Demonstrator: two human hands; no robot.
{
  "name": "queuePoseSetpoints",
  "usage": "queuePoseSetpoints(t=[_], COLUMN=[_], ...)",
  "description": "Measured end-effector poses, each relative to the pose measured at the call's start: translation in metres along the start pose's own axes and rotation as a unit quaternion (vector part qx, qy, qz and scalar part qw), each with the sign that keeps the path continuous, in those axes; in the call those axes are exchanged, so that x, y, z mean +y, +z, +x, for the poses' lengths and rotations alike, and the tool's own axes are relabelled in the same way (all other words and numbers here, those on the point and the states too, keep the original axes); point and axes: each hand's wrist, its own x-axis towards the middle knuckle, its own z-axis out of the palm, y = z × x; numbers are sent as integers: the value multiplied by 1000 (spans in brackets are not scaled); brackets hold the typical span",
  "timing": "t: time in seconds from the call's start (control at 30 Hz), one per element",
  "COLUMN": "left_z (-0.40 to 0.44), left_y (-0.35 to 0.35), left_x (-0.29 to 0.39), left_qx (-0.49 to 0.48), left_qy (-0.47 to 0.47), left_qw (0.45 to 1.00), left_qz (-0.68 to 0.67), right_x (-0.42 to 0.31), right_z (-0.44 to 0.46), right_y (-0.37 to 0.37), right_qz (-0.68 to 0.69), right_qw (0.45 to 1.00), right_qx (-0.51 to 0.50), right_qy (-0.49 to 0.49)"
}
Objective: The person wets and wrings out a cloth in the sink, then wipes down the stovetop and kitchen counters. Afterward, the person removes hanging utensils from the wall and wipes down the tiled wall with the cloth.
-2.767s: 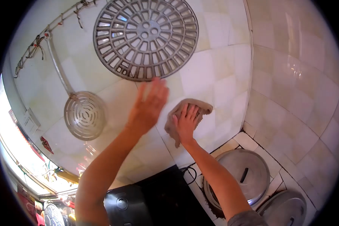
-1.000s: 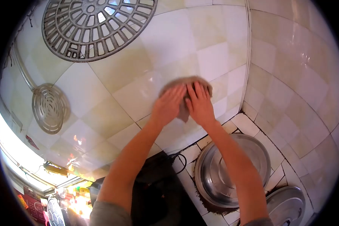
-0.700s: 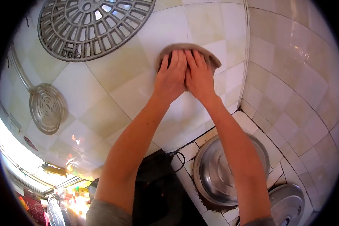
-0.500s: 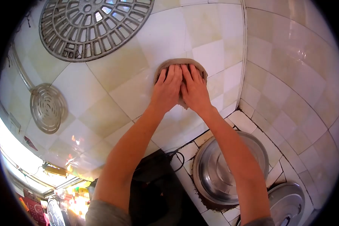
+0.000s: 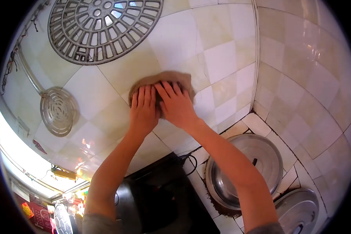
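A brown cloth (image 5: 163,77) lies against the white and cream tiled wall (image 5: 175,37), bunched under both hands. My left hand (image 5: 144,109) presses on its left part, fingers pointing up and laid over the fabric. Beside it, almost touching, my right hand (image 5: 177,103) presses on the right part with its fingers a little apart. Folds of the cloth show above the fingertips and between the hands. Up and to the left, a round metal grate (image 5: 105,35) hangs on the wall, and a slotted metal skimmer (image 5: 58,111) hangs further left.
Below the hands is a black appliance (image 5: 163,195) with a black cable (image 5: 192,163). A round metal lid (image 5: 261,156) sits at the lower right, partly behind my right forearm, with a second lid (image 5: 298,212) beside it. A bright window (image 5: 23,148) is at the left.
The cloth and both hands have moved left and slightly down across the wall. Earlier my left hand was off the cloth; now both press on it. The view has shifted too.
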Motion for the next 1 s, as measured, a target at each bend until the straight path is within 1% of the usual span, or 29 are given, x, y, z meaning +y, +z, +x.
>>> queuePoseSetpoints(t=[0.1, 0.2, 0.3, 0.33, 0.43, 0.47, 0.57, 0.6, 0.7, 0.77, 0.8, 0.83, 0.87, 0.9, 0.93, 1.0], left_z=[-8, 4, 24, 30, 38, 38, 23, 9, -46, -93, -120, -159, -190, -184, -173, -183], left_y=[5, 25, 54, 59, 86, 94, 123, 138, 166, 180, 188, 213, 230, 190, 146, 133], left_x=[9, 27, 54, 67, 100, 111, 144, 151, 160, 154, 148, 143, 134, 114, 95, 77], left_qx=[-44, -62, -44, -61, -45, -67, -90, -101, -143, -156, -162, -178, -193, -194, -196, -219], left_qy=[54, 92, 126, 139, 184, 210, 275, 307, 389, 438, 463, 500, 536, 553, 570, 559], left_qw=[997, 994, 991, 986, 978, 968, 947, 931, 892, 862, 846, 820, 793, 771, 749, 756], left_qz=[15, 13, 24, 67, 91, 116, 137, 167, 183, 200, 210, 214, 218, 248, 275, 261], right_x=[12, 45, 86, 96, 125, 131, 153, 155, 128, 119, 105, 88, 65, 44, 25, -2], right_z=[-33, -51, -63, -67, -91, -102, -150, -168, -213, -265, -285, -297, -296, -292, -287, -279], right_y=[4, 1, 1, -3, 2, 4, 41, 51, 88, 140, 164, 180, 181, 180, 182, 186], right_qz=[-38, -61, -59, -25, 50, 0, 71, 96, 195, 206, 243, 279, 332, 382, 408, 456], right_qw=[997, 994, 992, 990, 980, 981, 961, 950, 874, 885, 872, 859, 825, 787, 773, 744], right_qx=[-34, -29, 3, 7, 58, 47, 66, 19, -24, -50, -59, -68, -82, -96, -90, -80], right_qy=[51, 83, 112, 135, 183, 191, 258, 296, 445, 415, 420, 423, 450, 475, 477, 482])
